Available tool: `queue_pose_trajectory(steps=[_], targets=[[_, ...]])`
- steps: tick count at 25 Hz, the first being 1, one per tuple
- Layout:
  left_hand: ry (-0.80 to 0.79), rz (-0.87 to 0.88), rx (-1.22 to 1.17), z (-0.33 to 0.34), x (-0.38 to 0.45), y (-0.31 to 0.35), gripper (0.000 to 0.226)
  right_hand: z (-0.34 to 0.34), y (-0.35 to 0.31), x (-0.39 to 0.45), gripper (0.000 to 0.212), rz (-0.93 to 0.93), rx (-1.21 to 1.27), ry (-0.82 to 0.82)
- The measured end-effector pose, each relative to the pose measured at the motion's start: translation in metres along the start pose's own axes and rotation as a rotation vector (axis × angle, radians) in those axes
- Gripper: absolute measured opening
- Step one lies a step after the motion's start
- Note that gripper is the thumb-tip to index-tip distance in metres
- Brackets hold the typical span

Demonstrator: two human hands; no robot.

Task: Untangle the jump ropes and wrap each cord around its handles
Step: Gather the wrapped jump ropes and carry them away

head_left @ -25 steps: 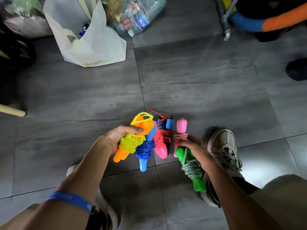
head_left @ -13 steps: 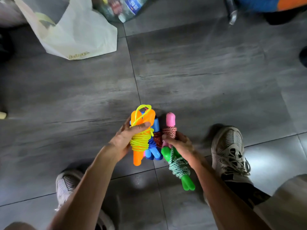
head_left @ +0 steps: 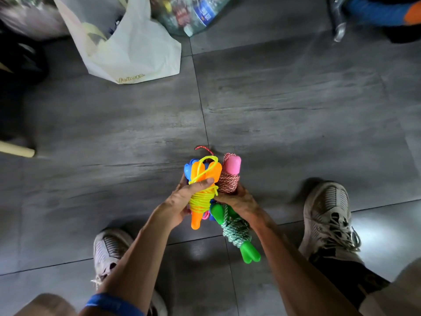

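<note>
Several wrapped jump ropes are bunched together above the grey floor. My left hand (head_left: 185, 199) grips the orange-handled rope (head_left: 200, 201) wound with yellow cord, thumb across its front; blue handles (head_left: 188, 168) show behind it. My right hand (head_left: 237, 199) holds the pink-handled rope (head_left: 230, 176) wound with red-white cord, and the green-handled rope (head_left: 239, 233) wound with green-white cord hangs down below that hand. A loose red cord end (head_left: 204, 148) sticks up at the top of the bunch.
A white plastic bag (head_left: 127, 49) and a clear bag of bottles (head_left: 193, 12) lie on the floor ahead. A metal leg (head_left: 337, 23) stands at top right, a wooden stick (head_left: 17, 149) at left. My two shoes (head_left: 328, 220) flank the hands.
Both hands have come together, pressing the separate bundles into one tight bunch and lifting it off the floor. The pink-handled rope now stands upright beside the orange one.
</note>
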State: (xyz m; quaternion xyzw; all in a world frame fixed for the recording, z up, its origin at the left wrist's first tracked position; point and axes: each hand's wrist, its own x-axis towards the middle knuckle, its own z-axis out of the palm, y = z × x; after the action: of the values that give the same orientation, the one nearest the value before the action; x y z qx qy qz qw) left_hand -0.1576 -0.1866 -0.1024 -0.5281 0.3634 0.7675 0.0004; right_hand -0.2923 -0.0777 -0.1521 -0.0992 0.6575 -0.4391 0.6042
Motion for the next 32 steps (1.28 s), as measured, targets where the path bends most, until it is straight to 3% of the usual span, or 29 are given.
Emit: queue_pose_trajectory(steps=[7,10,11,14,19,23,29,32], targets=[[-0.066,0.218,-0.116,0.0,-0.036,0.003,0.07,0.003,-0.023,-0.035,0.037,-0.149,0.072,-0.053],[-0.057,0.32,-0.166,0.002,-0.083,0.026,0.077,0.017,-0.055,-0.068,0.091,-0.251,0.151,-0.108],[-0.055,0.352,-0.17,0.004,-0.098,0.034,0.084,0.022,-0.07,-0.079,0.096,-0.273,0.131,-0.106],[-0.063,0.451,-0.18,0.007,-0.155,0.054,0.099,0.035,-0.109,-0.117,0.074,-0.366,0.038,-0.109],[-0.077,0.646,-0.181,0.011,-0.26,0.059,0.103,0.063,-0.156,-0.213,0.072,-0.564,-0.076,-0.148],[-0.06,0.768,-0.14,0.012,-0.342,0.04,0.102,0.081,-0.16,-0.297,0.051,-0.656,-0.122,-0.2],[-0.069,0.82,-0.129,0.01,-0.43,-0.014,0.092,0.108,-0.125,-0.382,0.071,-0.65,-0.176,-0.251],[-0.016,0.819,-0.132,0.002,-0.446,-0.034,0.103,0.119,-0.11,-0.392,0.058,-0.61,-0.201,-0.294]])
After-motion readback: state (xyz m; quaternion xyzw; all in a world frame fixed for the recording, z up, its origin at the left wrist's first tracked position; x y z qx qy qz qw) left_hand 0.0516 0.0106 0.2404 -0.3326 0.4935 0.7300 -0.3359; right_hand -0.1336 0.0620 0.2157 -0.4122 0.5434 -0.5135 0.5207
